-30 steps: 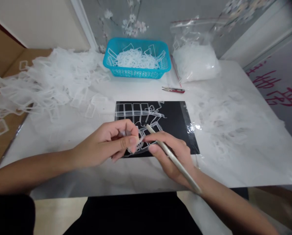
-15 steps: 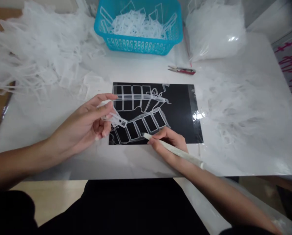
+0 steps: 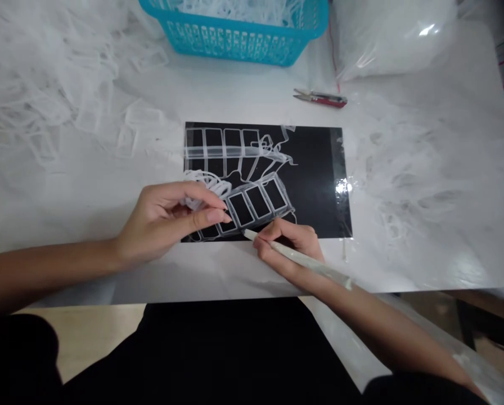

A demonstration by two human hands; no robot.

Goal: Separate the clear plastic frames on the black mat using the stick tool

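Note:
My left hand [image 3: 176, 216] is closed, with a bunch of clear plastic rectangular frames [image 3: 207, 183] held in its curled fingers. Its thumb and index fingertips come together over a lower strip of joined frames [image 3: 256, 202] that slants across a black mat [image 3: 315, 180]. In my right hand [image 3: 288, 239] is a pale, pen-like tool [image 3: 306, 260] with a small dark tip, gripped like a pencil. That tip rests at the lower edge of the strip, between my hands. Along the top of the mat lies another strip of frames [image 3: 224, 151], its right end tangled with thin trimmings.
Thread snips [image 3: 320, 99] with a red handle lie above the mat. Behind stands a blue basket [image 3: 239, 42] of frames, beside a stuffed clear bag [image 3: 395, 39]. Loose frames [image 3: 83, 84] heap at the left; clear scraps [image 3: 404, 185] spread at the right.
My left hand has moved right and down, bringing its thumb and index finger onto the lower strip. The tool tip has stayed near the strip's lower edge. The camera view has tilted down.

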